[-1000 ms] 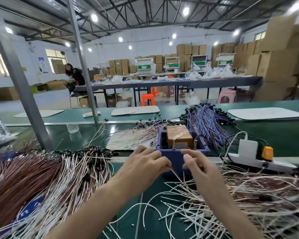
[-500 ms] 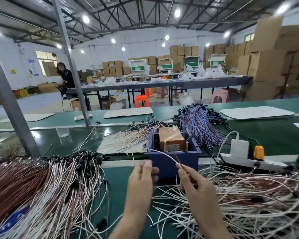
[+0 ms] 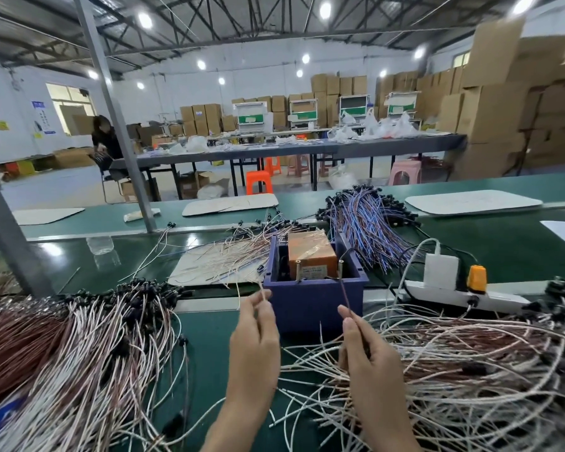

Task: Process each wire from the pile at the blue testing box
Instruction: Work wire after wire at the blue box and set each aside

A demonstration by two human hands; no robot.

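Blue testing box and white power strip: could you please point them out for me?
Blue testing box (image 3: 307, 306), head view, front wall.
White power strip (image 3: 506, 299), head view, bare top face.

A factory assembly hall: steel roof trusses (image 3: 229, 24), stacked cardboard boxes (image 3: 503, 102), long worktables (image 3: 307, 148) with plastic stools (image 3: 258, 186), and green benches (image 3: 519, 246) heaped with wire bundles (image 3: 369, 223)

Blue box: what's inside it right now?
An orange block sits inside the blue box, two upright metal posts before it. The front wall hides the floor and post bases.
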